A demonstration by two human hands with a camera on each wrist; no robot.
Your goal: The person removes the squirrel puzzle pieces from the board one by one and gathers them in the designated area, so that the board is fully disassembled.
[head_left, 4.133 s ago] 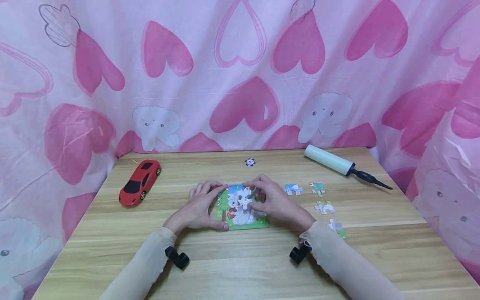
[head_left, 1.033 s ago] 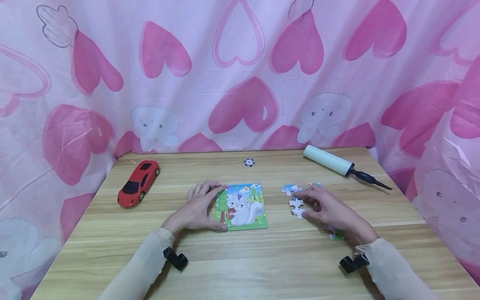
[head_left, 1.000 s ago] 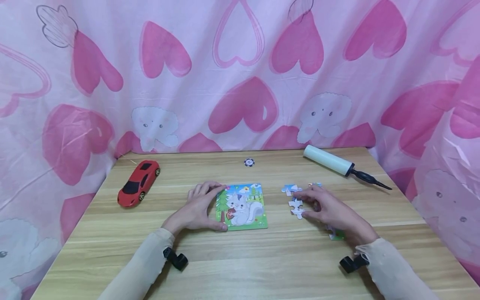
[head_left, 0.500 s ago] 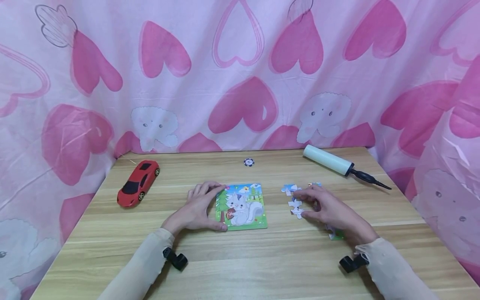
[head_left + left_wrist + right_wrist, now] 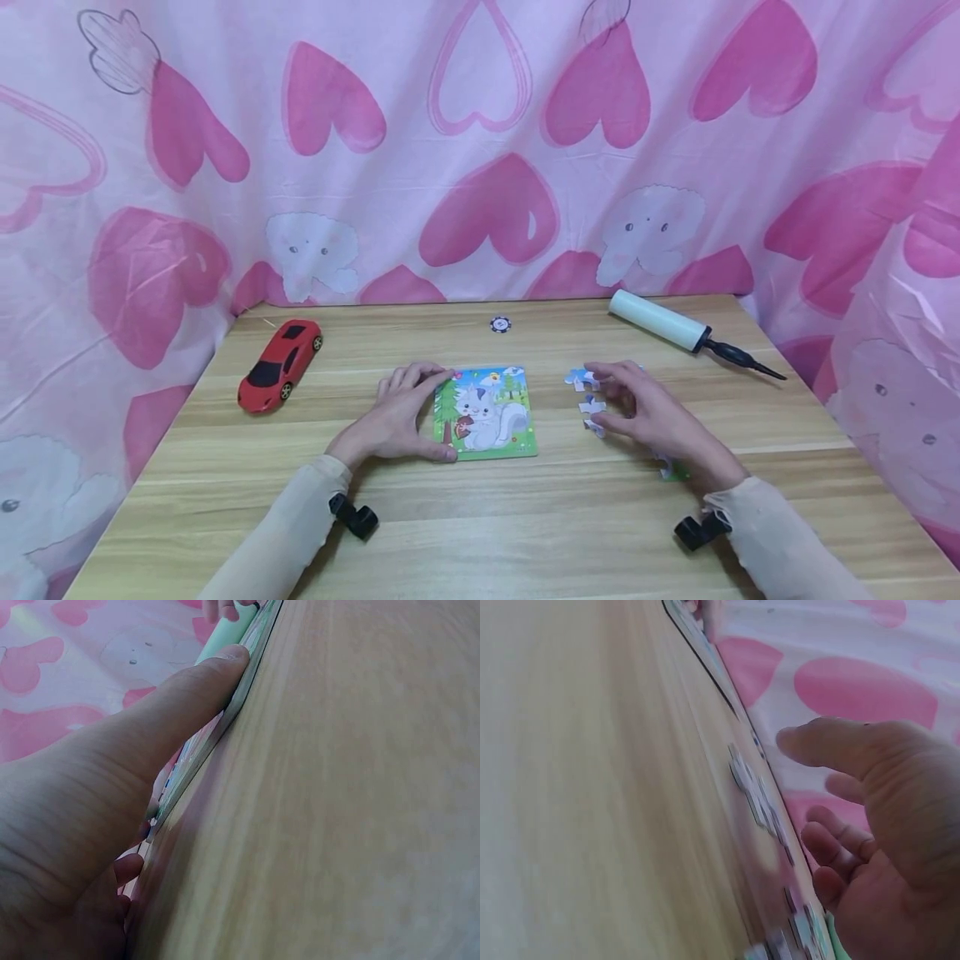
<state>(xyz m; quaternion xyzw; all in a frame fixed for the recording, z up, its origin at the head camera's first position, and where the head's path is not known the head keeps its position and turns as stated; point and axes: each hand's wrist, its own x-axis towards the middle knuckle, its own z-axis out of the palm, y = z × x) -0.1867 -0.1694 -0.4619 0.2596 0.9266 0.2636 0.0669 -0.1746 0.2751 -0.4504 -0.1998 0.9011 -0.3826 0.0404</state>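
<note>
On the table [image 5: 487, 533], the left hand [image 5: 393, 418] spans the left side of the picture board [image 5: 491, 423], thumb and finger spread, while the right hand [image 5: 651, 412], fingers apart and empty, is over loose pieces [image 5: 591, 405], best nudged lightly, I think, and a chip [image 5: 500, 324] lies beyond.

left sleeve [image 5: 288, 521] and right sleeve [image 5: 787, 542]: same plain beige cloth, long, reaching the wrist. left cuff [image 5: 333, 468] fairly smooth; right cuff [image 5: 726, 496] bunched, edge looks ragged. one black unit per wrist, left camera [image 5: 354, 517] and right camera [image 5: 701, 532]: compact block plus stubby rounded end. left hand [image 5: 393, 417] and right hand [image 5: 660, 421] bare. creases along base of left thumb [image 5: 142, 746].
</note>
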